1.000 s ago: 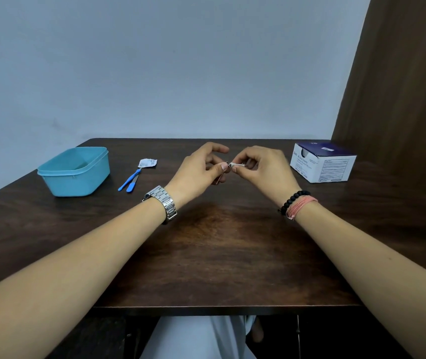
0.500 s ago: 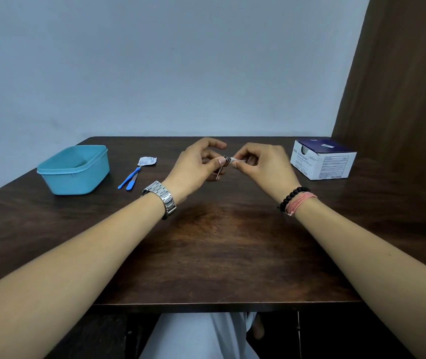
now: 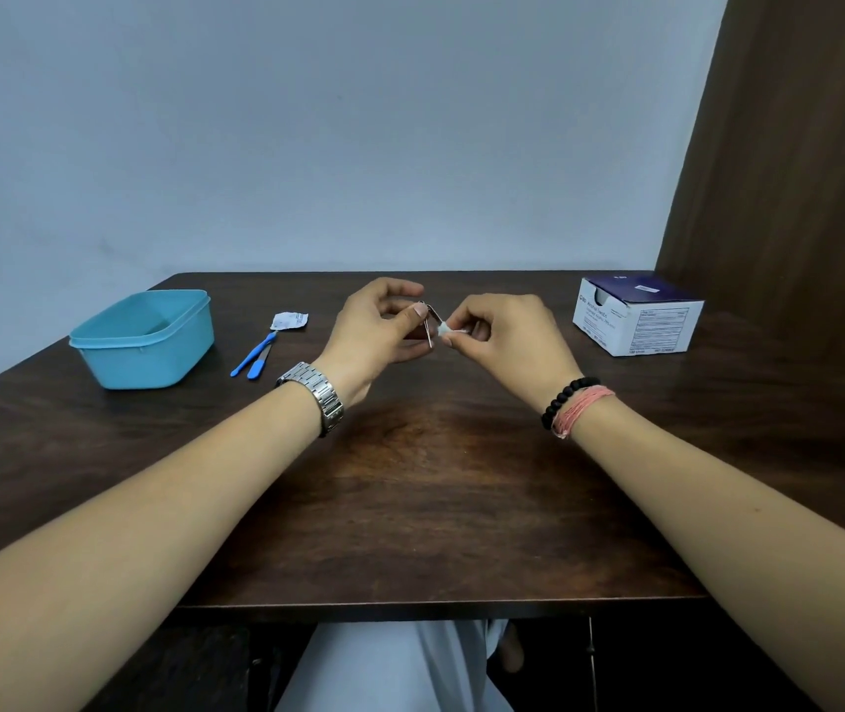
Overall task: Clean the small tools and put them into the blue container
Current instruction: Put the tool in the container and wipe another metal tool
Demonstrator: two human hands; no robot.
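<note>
Nearest the viewer, a strip of pale cloth shows under the front edge of the dark wooden tabletop (image 3: 410, 506), at six o'clock. Two bare forearms reach forward over the wood from the lower corners. The left wrist wears a metal watch (image 3: 318, 395); the right wrist wears a black bead bracelet (image 3: 564, 400) with a pink cord band (image 3: 582, 411) just beside it.

Toward the middle of the tabletop, raised a little above it, the two hands meet. The left hand (image 3: 376, 334) has its thumb and forefinger pinched on a small metal tool (image 3: 429, 326), whose thin arms hang down from the grip; the other fingers curl loosely. The right hand (image 3: 505, 331) has its fingertips closed on a small white wipe (image 3: 445, 328), which touches the tool at its right side.

At about ten o'clock from the hands lie two blue-handled tools (image 3: 256, 359), side by side and slanted, with a torn white packet (image 3: 289, 321) just beyond their far ends. Farther left, at nine o'clock, stands the blue container (image 3: 145, 341), open at the top, well apart from the hands. At two o'clock sits a white and dark blue box (image 3: 636, 321) near the back right corner. Behind the tabletop rises a pale wall (image 3: 333, 120), and a brown panel (image 3: 795, 172) at the right.
</note>
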